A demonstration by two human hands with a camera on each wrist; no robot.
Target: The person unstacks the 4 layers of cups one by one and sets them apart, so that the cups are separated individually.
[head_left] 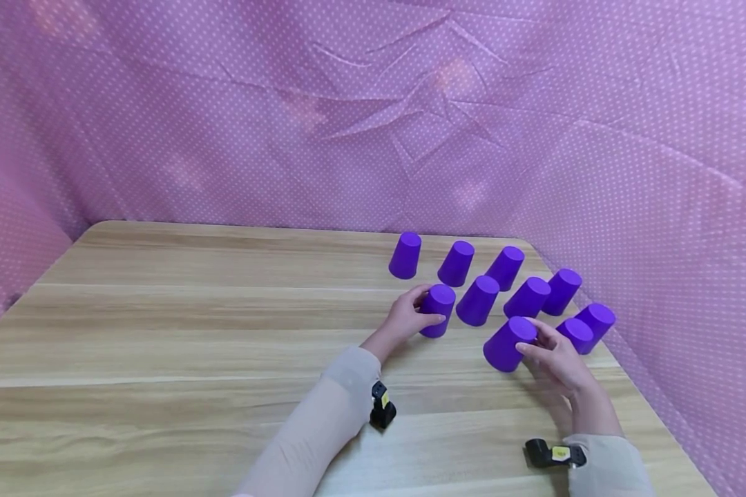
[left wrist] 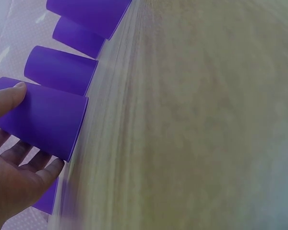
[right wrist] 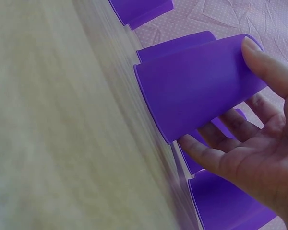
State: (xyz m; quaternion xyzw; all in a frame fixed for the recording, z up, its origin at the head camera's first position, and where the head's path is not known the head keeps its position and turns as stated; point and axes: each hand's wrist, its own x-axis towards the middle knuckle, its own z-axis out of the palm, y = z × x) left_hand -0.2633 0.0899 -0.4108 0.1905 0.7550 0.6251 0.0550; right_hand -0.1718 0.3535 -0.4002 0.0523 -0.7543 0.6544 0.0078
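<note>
Several purple cups stand upside down toward the right side of the wooden table. My left hand (head_left: 405, 316) grips one purple cup (head_left: 438, 301) at the near left of the group, thumb on one side and fingers on the other. In the left wrist view, the thumb presses near the base of that cup (left wrist: 43, 117) and its rim is close to the tabletop. The nearest purple cup (head_left: 507, 345) is held by my right hand (head_left: 562, 364). That cup (right wrist: 197, 86) fills the middle of the right wrist view, between thumb and fingers, rim right at the table.
Behind the hands, a back row includes a far left cup (head_left: 405, 255), a second cup (head_left: 456, 264) and a third (head_left: 505, 268). Middle cups (head_left: 477, 301) (head_left: 527, 297) stand between the hands. More cups (head_left: 597, 326) line the right edge. Pink dotted cloth (head_left: 360, 138) hangs around the table (head_left: 161, 331).
</note>
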